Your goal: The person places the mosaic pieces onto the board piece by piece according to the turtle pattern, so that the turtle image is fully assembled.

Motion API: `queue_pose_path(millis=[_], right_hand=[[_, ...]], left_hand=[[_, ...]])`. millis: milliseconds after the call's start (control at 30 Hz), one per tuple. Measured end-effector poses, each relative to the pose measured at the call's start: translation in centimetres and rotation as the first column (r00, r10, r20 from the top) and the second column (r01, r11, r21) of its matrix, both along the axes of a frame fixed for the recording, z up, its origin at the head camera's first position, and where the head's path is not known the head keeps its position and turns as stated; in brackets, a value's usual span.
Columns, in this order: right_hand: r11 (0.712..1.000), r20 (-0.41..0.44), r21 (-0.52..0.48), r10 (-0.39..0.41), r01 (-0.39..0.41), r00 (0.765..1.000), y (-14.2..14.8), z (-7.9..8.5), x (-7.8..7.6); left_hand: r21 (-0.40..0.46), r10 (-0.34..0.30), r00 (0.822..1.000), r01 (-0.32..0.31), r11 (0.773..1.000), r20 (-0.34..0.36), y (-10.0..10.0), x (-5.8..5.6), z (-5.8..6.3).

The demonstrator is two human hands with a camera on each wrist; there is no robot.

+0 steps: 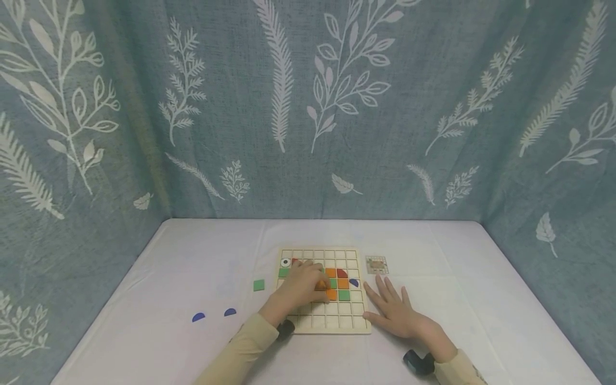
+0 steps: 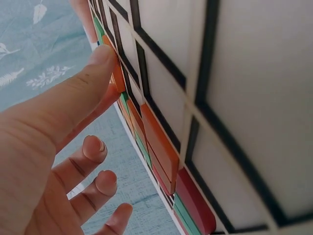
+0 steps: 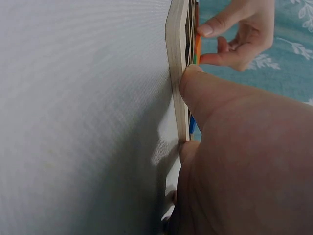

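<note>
A wooden grid board (image 1: 332, 330) lies on the table, with orange, green, red and blue tiles in its cells. My left hand (image 1: 300, 286) is over the board's middle. Its thumb and index finger pinch an orange tile (image 2: 118, 73) sitting at the grid; the other fingers are loosely bent. Fingers spread, my right hand (image 1: 397, 313) rests at the board's right edge, its thumb (image 3: 191, 73) touching the rim. A blue half-round tile (image 1: 354, 282) lies in a cell near that hand. Several cells are hidden beneath my left hand.
Left of the board lie a green square tile (image 1: 259, 285) and two blue half-round tiles, one nearer (image 1: 230, 312) and one farther out (image 1: 198, 317). A small pattern card (image 1: 377, 264) lies beyond my right hand. A patterned curtain (image 1: 308, 107) surrounds the table's back and sides.
</note>
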State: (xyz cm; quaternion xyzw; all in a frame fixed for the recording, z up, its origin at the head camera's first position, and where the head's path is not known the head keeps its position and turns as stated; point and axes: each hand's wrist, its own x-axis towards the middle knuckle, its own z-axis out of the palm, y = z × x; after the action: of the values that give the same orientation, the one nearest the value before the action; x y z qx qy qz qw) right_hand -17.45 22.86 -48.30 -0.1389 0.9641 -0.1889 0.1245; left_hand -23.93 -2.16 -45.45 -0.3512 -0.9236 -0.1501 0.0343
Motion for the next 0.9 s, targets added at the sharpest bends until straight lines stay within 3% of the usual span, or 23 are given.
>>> queue_pose_path(millis=[267,633,900], right_hand=[[1.000,0.000,-0.004,0.002,-0.002,1.000,-0.1,0.0,0.1],[1.000,-0.003,-0.004,0.000,0.000,1.000,-0.2,0.0,0.2],[1.000,-0.014,-0.004,0.003,-0.003,1.000,-0.2,0.1,0.3]], left_hand=[[0.037,-0.007,0.999,0.006,0.999,0.038,-0.2,-0.3,-0.3],[0.026,-0.030,0.998,0.029,0.999,0.052,-0.2,-0.4,-0.4],[0.107,-0.047,0.989,0.032,0.994,0.142,-1.5,-0.7,-0.2]])
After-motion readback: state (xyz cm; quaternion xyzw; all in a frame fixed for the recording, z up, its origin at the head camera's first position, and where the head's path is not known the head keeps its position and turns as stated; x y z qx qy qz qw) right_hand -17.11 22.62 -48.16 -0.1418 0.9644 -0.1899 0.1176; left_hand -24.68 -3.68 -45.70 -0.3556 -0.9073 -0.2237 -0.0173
